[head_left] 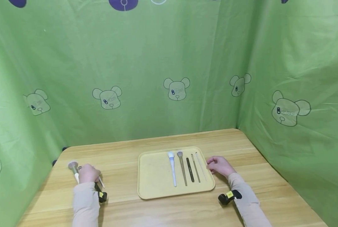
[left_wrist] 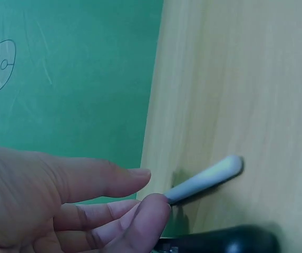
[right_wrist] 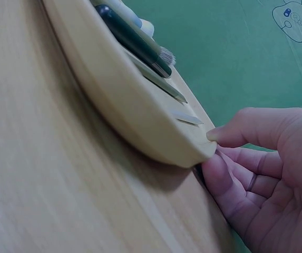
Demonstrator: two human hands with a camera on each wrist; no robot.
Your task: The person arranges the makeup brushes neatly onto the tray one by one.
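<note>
My left hand [head_left: 88, 173] is over makeup brushes lying on the table at the left. A white brush handle [left_wrist: 206, 179] shows just past its fingertip in the left wrist view. Whether the fingers grip that handle or only touch it is hidden. Beside the hand lies a large fluffy makeup brush [head_left: 73, 167] with a pale handle. My right hand [head_left: 220, 165] pinches the right rim of the yellow tray [head_left: 154, 176] between thumb and finger. On the tray, side by side, lie a white brush [head_left: 172, 170], a brown brush [head_left: 183, 170], a black-handled tool [head_left: 190, 170] and thinner ones.
Green curtains [head_left: 146, 63] with bear prints hang behind and beside the wooden table [head_left: 123, 189]. A black rounded object [left_wrist: 219, 240] sits at the bottom of the left wrist view, close to the left fingers. Bare wood lies between the left hand and the tray.
</note>
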